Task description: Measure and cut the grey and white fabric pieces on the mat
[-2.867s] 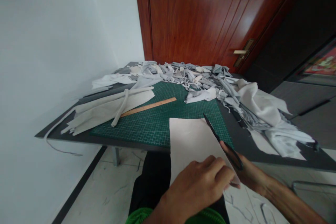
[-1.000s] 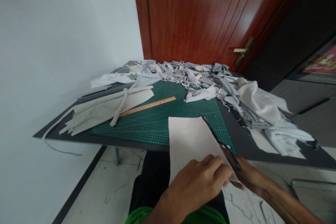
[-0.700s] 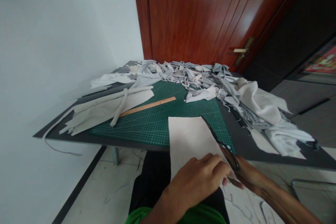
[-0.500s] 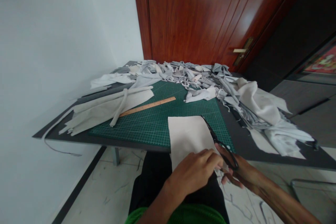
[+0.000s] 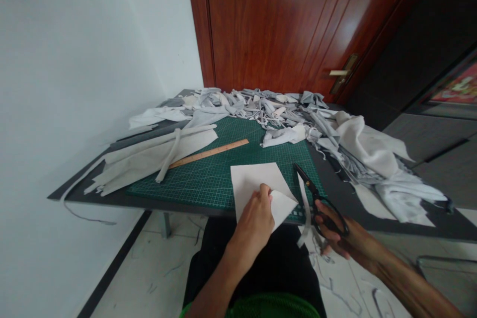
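Observation:
My left hand (image 5: 257, 213) grips the near part of a pale fabric sheet (image 5: 257, 181) that lies on the green cutting mat (image 5: 223, 169), its near corner folded up. My right hand (image 5: 345, 241) holds black scissors (image 5: 316, 198) by the handles, blades pointing away over the mat's right edge. A narrow cut strip of fabric (image 5: 306, 211) hangs down beside the scissors, off the table's front edge.
A wooden ruler (image 5: 210, 152) lies on the mat. Long pale fabric pieces (image 5: 156, 151) rest at left, and a heap of grey and white scraps (image 5: 283, 114) covers the back and right of the dark table (image 5: 112, 194). A wooden door stands behind.
The scissors ran along the sheet's right edge and came free to the right. A thin strip now hangs loose. My left hand pushed the sheet left and onto the mat.

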Demonstrator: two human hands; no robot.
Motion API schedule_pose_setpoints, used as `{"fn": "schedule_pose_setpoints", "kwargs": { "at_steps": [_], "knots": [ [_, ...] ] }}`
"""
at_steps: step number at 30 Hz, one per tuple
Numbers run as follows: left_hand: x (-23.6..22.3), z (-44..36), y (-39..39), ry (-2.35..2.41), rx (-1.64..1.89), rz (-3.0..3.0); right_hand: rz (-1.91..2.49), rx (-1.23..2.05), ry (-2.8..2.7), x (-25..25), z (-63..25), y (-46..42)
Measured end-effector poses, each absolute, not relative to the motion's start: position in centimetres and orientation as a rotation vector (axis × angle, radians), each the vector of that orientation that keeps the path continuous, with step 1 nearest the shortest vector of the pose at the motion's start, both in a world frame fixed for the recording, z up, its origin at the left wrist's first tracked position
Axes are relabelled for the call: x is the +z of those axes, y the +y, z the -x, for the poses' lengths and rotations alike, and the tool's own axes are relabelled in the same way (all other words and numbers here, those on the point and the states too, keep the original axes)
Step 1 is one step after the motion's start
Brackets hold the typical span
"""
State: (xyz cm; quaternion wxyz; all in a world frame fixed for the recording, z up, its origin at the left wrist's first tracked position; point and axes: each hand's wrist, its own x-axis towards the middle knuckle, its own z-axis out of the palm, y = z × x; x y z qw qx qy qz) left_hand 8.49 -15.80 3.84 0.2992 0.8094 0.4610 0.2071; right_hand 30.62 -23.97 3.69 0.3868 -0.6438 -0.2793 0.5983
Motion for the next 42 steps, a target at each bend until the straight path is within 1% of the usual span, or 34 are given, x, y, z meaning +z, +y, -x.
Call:
{"fn": "schedule_pose_setpoints", "kwargs": {
  "at_steps": [4,8,12,15,19,24,28,33,38,42],
  "knots": [
    [4.5,-8.5,-13.8,1.298,0.468,-2.153,1.651,1.458,-0.770,3.9,-33.2,-23.2],
    [4.5,-9.1,-10.7,1.358,0.478,-2.160,1.621,1.383,-0.827,4.1,-35.1,-21.6],
    [5.0,-9.9,-8.2,1.434,0.569,-2.073,1.426,1.258,-0.968,3.8,-34.1,-19.9],
    [5.3,-10.1,-7.5,1.346,0.665,-2.022,1.300,1.214,-1.079,3.2,-31.6,-18.9],
    [4.7,-9.0,-7.5,1.115,0.793,-1.980,1.293,1.200,-1.150,2.4,-29.6,-18.1],
    [3.0,-6.4,-7.2,1.046,0.982,-2.109,1.358,1.162,-1.154,1.3,-32.1,-16.8],
    [2.2,-4.9,-7.0,1.057,0.745,-2.253,1.340,1.103,-1.263,0.4,-35.9,-13.8],
    [2.2,-4.4,-6.8,1.229,0.509,-2.458,1.352,0.950,-1.387,0.3,-38.2,-8.4],
    [3.5,-4.0,-4.2,1.377,0.450,-2.606,1.364,0.810,-1.524,0.6,-38.7,-4.2],
    [4.0,-3.5,-0.5,1.266,0.542,-2.725,1.378,0.669,-1.648,0.9,-39.0,-2.8]
  ]
}}
